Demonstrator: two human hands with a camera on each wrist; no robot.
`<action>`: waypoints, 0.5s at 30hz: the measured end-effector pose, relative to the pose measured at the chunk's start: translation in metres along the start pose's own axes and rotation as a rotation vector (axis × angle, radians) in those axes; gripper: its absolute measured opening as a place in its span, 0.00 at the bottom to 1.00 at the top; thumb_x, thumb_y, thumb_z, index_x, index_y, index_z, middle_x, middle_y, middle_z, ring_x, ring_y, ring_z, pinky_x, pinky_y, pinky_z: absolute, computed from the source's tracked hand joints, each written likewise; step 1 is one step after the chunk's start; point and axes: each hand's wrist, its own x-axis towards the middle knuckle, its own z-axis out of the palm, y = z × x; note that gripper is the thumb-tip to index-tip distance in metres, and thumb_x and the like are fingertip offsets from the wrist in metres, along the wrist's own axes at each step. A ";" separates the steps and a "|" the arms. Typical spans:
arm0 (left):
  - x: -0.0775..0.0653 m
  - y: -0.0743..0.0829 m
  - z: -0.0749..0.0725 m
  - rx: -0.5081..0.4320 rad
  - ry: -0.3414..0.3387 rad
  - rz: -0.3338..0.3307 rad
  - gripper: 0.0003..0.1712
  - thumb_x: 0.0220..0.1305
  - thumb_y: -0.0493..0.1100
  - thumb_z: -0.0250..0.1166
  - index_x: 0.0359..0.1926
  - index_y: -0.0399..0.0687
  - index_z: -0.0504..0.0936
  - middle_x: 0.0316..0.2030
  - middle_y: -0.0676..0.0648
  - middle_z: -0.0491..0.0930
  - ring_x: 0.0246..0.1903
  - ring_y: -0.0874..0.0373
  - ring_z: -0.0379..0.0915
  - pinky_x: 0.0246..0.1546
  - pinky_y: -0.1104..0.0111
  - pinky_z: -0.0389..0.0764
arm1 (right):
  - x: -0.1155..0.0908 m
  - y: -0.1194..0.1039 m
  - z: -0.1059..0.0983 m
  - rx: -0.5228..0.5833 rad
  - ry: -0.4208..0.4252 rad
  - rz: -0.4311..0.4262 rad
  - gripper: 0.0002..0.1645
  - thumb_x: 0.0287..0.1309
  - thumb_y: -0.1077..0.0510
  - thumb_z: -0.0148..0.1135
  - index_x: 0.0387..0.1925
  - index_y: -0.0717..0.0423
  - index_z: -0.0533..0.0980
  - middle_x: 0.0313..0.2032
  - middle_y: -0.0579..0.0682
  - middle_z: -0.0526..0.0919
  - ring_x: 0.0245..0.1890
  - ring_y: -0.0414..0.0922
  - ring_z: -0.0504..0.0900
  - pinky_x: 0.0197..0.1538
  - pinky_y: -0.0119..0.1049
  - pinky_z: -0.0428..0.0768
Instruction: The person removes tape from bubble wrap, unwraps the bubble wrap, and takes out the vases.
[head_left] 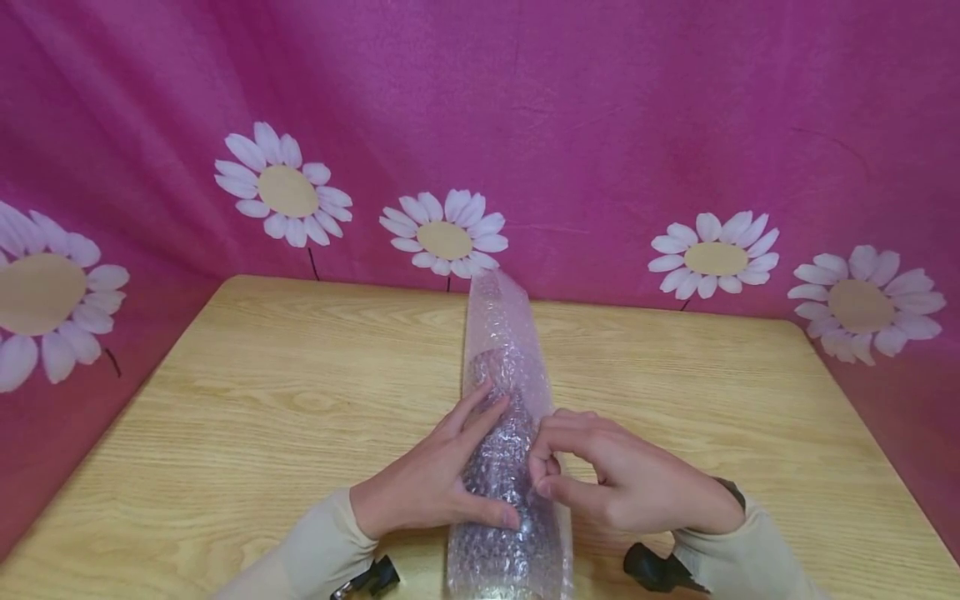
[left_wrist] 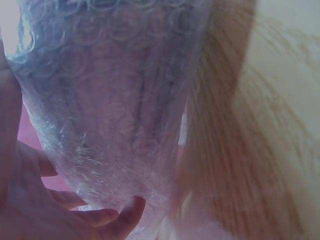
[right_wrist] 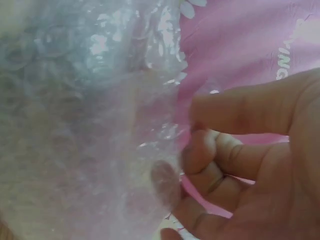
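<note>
A long bundle of clear bubble wrap (head_left: 504, 442) lies lengthwise on the wooden table, reaching from the near edge toward the back. Something darker shows through its layers, but its kind cannot be made out. My left hand (head_left: 435, 475) rests on the bundle's left side with fingers spread and thumb across the top; its fingertips touch the plastic (left_wrist: 115, 125) in the left wrist view. At the right edge, my right hand (head_left: 615, 475) has curled fingers and pinches the wrap's border. One fingertip shows through the clear film (right_wrist: 100, 150) in the right wrist view.
The light wooden table (head_left: 300, 392) stretches out on both sides of the bundle. Behind and beside it hangs a magenta cloth (head_left: 585, 125) printed with white daisies. Black wrist-mounted pieces (head_left: 652, 568) sit below the sleeves.
</note>
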 end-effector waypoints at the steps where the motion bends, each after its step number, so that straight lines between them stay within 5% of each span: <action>1: 0.000 0.000 0.000 -0.001 0.002 0.001 0.75 0.39 0.96 0.48 0.83 0.69 0.39 0.84 0.57 0.26 0.83 0.41 0.38 0.76 0.40 0.63 | 0.000 0.001 0.000 0.005 0.011 -0.014 0.07 0.74 0.55 0.59 0.37 0.38 0.77 0.34 0.33 0.76 0.39 0.29 0.74 0.49 0.31 0.76; 15: 0.000 -0.001 0.000 -0.008 -0.005 -0.009 0.74 0.41 0.95 0.51 0.83 0.71 0.38 0.84 0.59 0.26 0.84 0.42 0.36 0.76 0.40 0.62 | -0.002 0.018 0.000 0.124 -0.036 -0.130 0.14 0.65 0.65 0.62 0.36 0.39 0.77 0.34 0.35 0.76 0.40 0.31 0.76 0.49 0.29 0.78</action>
